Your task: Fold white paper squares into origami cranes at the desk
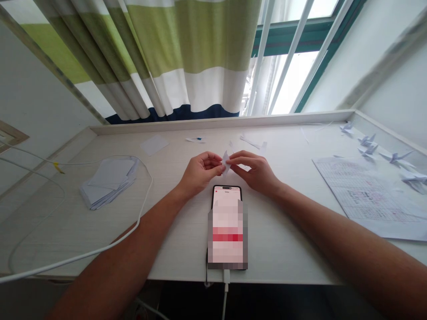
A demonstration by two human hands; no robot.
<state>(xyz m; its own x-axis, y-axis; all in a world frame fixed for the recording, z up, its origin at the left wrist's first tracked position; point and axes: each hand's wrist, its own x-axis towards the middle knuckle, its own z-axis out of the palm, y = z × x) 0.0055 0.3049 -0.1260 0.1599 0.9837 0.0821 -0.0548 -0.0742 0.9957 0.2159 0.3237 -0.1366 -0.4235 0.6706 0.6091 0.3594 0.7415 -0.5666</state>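
Between my two hands a small piece of folded white paper (pixel 226 162) is held upright over the desk, its pointed tip upward. My left hand (pixel 204 171) pinches it from the left between thumb and fingers. From the right, the fingertips of my right hand (pixel 252 167) close on its other edge. Just below the hands a phone (pixel 227 213) lies face up with its screen lit and partly blurred out. Several folded paper cranes (pixel 368 150) sit along the right side of the desk.
A stack of white paper sheets (pixel 111 180) lies at left, beside a looping white cable (pixel 147 200) that crosses my left forearm. A written sheet (pixel 360 195) lies at right. Paper scraps (pixel 250 142) are near the back ledge. A charging cable (pixel 226 278) hangs from the phone over the front edge.
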